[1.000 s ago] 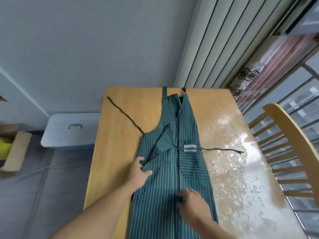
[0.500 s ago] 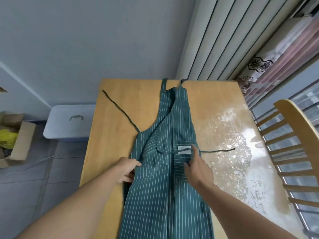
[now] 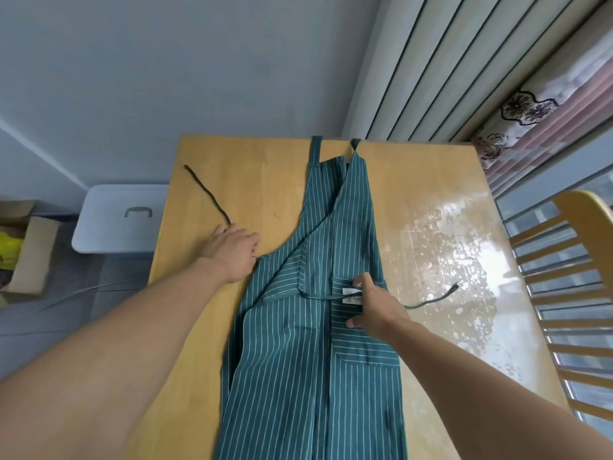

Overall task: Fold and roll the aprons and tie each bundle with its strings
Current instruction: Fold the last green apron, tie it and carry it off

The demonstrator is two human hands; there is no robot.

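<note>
A dark green apron [image 3: 318, 327] with thin white stripes lies lengthwise on the wooden table [image 3: 265, 194], its right side folded over the middle. My left hand [image 3: 232, 250] sits at the apron's left waist corner, fingers curled around the base of the left string [image 3: 207, 194], which runs up-left across the table. My right hand [image 3: 374, 303] rests on the folded flap beside a small white label [image 3: 350, 295] and pinches the right string [image 3: 431, 300], whose loose end trails right over the table. Two neck straps [image 3: 316, 149] hang over the far edge.
A wooden chair [image 3: 564, 277] stands close at the table's right side, before a window and curtain. On the floor to the left are a pale lidded plastic box [image 3: 116, 220] and an open cardboard box [image 3: 23, 247]. A wall is behind the table.
My left hand moved up from the apron's left edge to the left string's base. My right hand moved up from the apron's lower middle to the string by the label.
</note>
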